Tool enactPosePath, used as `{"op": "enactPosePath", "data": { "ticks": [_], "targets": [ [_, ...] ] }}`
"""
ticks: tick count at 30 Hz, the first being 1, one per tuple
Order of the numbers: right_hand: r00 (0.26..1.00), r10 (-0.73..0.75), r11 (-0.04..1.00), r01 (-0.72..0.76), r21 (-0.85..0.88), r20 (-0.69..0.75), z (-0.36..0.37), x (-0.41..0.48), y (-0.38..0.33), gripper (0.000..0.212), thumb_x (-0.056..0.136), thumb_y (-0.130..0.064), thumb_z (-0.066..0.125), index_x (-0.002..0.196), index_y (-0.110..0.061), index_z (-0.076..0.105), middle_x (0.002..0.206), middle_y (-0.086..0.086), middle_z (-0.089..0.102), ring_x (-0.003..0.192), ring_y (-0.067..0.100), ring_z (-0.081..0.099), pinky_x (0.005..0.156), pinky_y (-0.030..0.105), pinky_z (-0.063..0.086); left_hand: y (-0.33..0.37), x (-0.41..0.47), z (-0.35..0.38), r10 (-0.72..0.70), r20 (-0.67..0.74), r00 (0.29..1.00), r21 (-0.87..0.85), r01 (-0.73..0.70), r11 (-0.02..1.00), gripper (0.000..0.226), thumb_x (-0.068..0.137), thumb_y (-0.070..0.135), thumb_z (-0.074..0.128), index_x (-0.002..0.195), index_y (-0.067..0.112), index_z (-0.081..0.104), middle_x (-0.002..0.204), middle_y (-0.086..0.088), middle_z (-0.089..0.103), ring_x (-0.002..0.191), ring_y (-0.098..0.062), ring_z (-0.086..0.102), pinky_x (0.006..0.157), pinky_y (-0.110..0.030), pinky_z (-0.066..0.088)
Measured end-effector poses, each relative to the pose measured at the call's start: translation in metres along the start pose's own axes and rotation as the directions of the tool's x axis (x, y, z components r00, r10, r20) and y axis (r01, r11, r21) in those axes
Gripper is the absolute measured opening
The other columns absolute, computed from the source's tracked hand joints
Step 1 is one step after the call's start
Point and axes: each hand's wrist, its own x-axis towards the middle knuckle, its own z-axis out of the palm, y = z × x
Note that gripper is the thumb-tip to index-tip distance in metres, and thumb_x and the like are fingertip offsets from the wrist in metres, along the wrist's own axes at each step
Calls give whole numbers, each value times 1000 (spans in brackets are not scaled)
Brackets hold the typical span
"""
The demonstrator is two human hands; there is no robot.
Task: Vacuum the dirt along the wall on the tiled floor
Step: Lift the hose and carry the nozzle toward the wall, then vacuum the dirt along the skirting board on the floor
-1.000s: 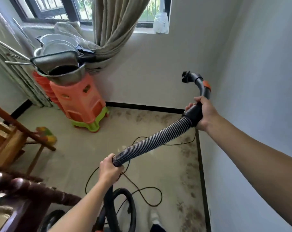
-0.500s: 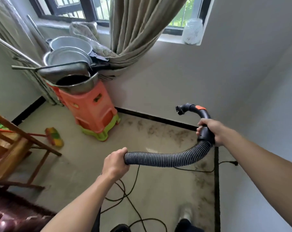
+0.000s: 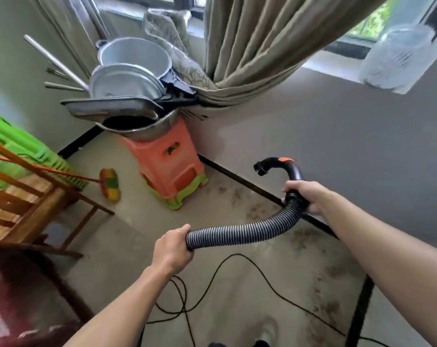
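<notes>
Tiled floor (image 3: 137, 234): orange stools (image 3: 167, 166) carry a basin (image 3: 147, 133) piled with pans (image 3: 127, 81).

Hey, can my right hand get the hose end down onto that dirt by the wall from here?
Probably yes. The right hand grips the hose handle, its open end hangs in the air over the dirt, and nothing lies between them; the orange stools stand off to the left.
</notes>
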Motion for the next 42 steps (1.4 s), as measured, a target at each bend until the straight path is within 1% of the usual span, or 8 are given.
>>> {"op": "enactPosePath", "data": {
  "ticks": [7, 12, 20, 24, 28, 32, 38, 42],
  "targets": [
    [997, -29, 958, 47, -283, 70, 62, 86, -58, 42, 62, -5, 76, 100, 7, 62, 80, 22, 69, 69, 34, 68, 79, 53, 58, -25, 73, 19, -161, 103, 982, -11, 163, 987, 13, 76, 21, 53, 83, 22, 42, 75, 5, 54, 81, -24, 59, 62, -31, 39],
    [998, 2, 879, 27, -476, 60, 93, 177, -64, 79, 34, -26, 80, 105, 3, 61, 95, 22, 71, 79, 36, 71, 73, 52, 61, -43, 144, 59, -164, 199, 966, -14, 170, 985, 16, 78, 18, 53, 83, 23, 39, 80, 5, 56, 84, -23, 59, 63, -31, 36],
    [1000, -11, 798, -9, -602, -30, 116, 299, -49, 50, 82, -47, 72, 102, -2, 65, 98, 18, 70, 88, 35, 69, 87, 48, 57, -48, 213, 146, -219, 311, 925, -19, 236, 971, 19, 82, 22, 54, 100, 23, 53, 101, -1, 67, 99, -28, 64, 78, -34, 46],
    [999, -36, 729, 41, -684, 21, 119, 375, -16, 36, 85, -38, 72, 88, -2, 67, 93, 20, 71, 85, 35, 68, 86, 50, 57, -48, 241, 215, -238, 320, 917, -18, 257, 966, 22, 81, 21, 56, 103, 20, 52, 104, -1, 66, 101, -29, 62, 83, -35, 45],
    [993, -78, 634, 116, -764, 86, 128, 456, 27, 33, 79, -29, 78, 94, -1, 69, 88, 18, 71, 78, 32, 67, 74, 41, 56, -52, 275, 301, -274, 312, 910, 39, 276, 960, 20, 83, 17, 55, 102, 21, 51, 103, 1, 62, 99, -25, 61, 83, -35, 43],
    [965, -234, 508, 227, -831, 121, 139, 535, 57, 37, 77, -28, 78, 102, -4, 67, 89, 14, 66, 78, 29, 63, 70, 35, 52, -55, 312, 391, -280, 274, 920, 14, 287, 958, 17, 84, 18, 55, 100, 21, 52, 98, 4, 61, 97, -22, 60, 80, -34, 43],
    [838, -436, 259, 466, -846, 328, 190, 652, 56, 43, 79, -29, 77, 112, -5, 64, 90, 9, 60, 79, 24, 57, 69, 31, 44, -73, 384, 508, -256, 97, 962, -107, 265, 958, 15, 83, 21, 59, 96, 20, 52, 91, 4, 62, 87, -22, 61, 68, -34, 45],
    [739, -530, 180, 578, -796, 417, 246, 707, 47, 45, 78, -28, 76, 112, -4, 62, 96, 11, 62, 85, 27, 61, 72, 32, 48, -117, 441, 548, -220, -45, 974, -63, 217, 974, 22, 83, 25, 62, 102, 19, 52, 95, 2, 63, 89, -24, 62, 67, -35, 46]
  ]
}}
